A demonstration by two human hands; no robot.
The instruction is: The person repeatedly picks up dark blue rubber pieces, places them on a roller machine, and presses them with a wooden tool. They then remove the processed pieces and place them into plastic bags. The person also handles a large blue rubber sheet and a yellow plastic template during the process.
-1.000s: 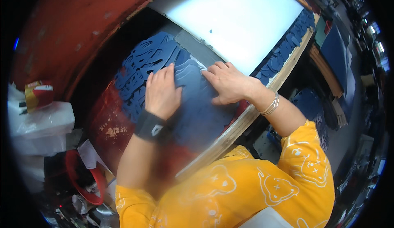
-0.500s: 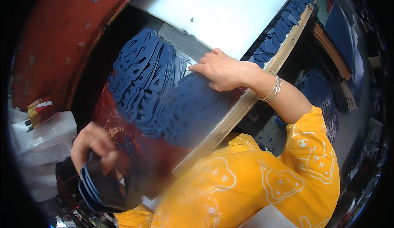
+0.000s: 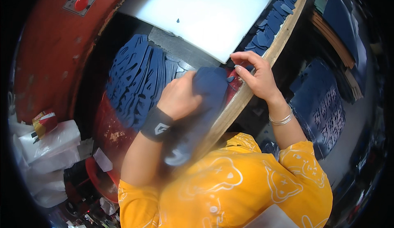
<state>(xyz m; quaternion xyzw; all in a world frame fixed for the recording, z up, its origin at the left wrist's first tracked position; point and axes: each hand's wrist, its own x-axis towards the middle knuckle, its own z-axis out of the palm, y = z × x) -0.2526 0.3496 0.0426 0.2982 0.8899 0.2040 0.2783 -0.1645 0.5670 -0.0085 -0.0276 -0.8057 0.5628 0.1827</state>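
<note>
My left hand [image 3: 179, 98], with a black wristband, grips the upper left edge of a dark blue sheet [image 3: 210, 86]. Some of its fingers are hidden, and the sheet's lower part is blurred by motion. To the right, my right hand [image 3: 257, 75], wearing thin bangles, is raised by the wooden edge with thumb and index finger apart. Below its fingertips is a small dark blue piece [image 3: 231, 79]. Left of my left hand lies a fanned stack of dark blue sheets with cut-out holes [image 3: 137, 78].
A bright white panel [image 3: 205, 14] lies beyond the stack. Loose blue offcuts [image 3: 266, 29] line the wooden rail [image 3: 283, 29]. On the left is a red machine [image 3: 51, 51] with a red button [image 3: 81, 3]. White plastic-wrapped bundles [image 3: 53, 140] sit lower left; another cut blue sheet [image 3: 318, 105] is right.
My left hand has come from the lower left, where curved blue sheets hung, up to the blue sheet in the middle. My right hand has shifted right, off the pile, and its fingers have spread.
</note>
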